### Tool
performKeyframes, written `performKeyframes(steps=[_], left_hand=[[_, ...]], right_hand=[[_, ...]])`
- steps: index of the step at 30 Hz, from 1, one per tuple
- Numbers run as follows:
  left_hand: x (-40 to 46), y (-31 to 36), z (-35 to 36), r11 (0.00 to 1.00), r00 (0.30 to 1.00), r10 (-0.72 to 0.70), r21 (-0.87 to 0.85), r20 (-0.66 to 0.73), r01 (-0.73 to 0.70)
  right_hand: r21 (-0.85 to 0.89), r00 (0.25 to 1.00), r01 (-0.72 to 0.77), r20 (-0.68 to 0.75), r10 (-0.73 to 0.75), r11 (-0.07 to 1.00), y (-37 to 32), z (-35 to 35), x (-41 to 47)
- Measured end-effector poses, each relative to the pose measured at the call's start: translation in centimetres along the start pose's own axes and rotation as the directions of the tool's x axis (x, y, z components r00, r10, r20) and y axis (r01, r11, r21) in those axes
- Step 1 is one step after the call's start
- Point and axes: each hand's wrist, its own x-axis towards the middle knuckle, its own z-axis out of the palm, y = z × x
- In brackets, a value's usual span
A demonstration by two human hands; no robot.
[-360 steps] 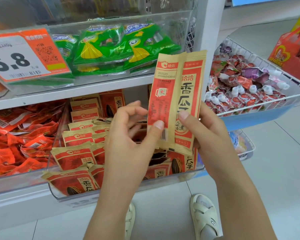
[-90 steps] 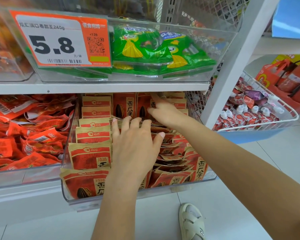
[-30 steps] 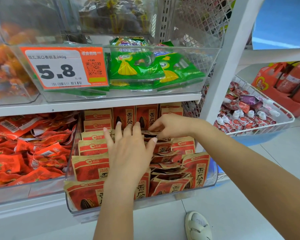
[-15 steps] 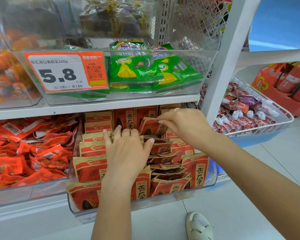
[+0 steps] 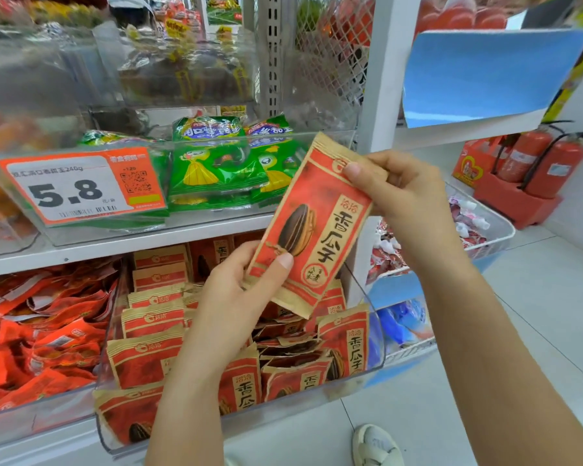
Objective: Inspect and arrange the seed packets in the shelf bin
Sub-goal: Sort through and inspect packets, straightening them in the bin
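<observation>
Both hands' grip holds 香瓜子 seed packet (image 5: 312, 227).

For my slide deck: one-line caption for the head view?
Both hands, left and right, hold a red seed packet above the clear bin.

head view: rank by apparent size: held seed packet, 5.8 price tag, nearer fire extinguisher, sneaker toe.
1-2. Held seed packet and 5.8 price tag: they look similar in area, so no ranking; the packet is nearer the camera.
3. Nearer fire extinguisher, farther away.
4. Sneaker toe, partly cut off.
</observation>
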Motion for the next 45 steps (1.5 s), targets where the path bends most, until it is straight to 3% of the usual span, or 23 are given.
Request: performKeyframes(steps=[6, 9, 14, 31, 45], left_hand=[[-1.6, 0.4, 1.3, 0.976, 0.981, -0.088, -0.184, 0.173, 0.120], [-2.1, -0.4, 1.9, 0.978, 0.990, -0.096, -0.177, 0.106, 0.114], [-2.6, -1.1, 1.6, 0.981, 0.997, -0.078, -0.177, -0.012, 0.074], [-2.8, -2.2, 2.2, 0.995, 0.997, -0.070, -0.063, 0.039, 0.073], [-2.6, -2.4, 2.7, 0.997, 1.000, -0.027, -0.069, 0.002, 0.027]], right_hand=[[0.207, 0.973, -0.230, 0.029, 0.229, 0.951, 0.7, 1.3, -1.8], [0.268, 0.946, -0.321, 0.049, 0.320, 0.908, 1.9, 1.9, -3.8], [0.269, 0.898, -0.428, 0.229, 0.375, 0.863, 2.9, 2.1, -6.5], [0.329, 0.899, -0.438, 0.161, 0.408, 0.836, 4.9, 1.0, -8.8], [0.203, 0.940, -0.340, 0.109, 0.324, 0.918, 6.2, 0.7, -8.8]])
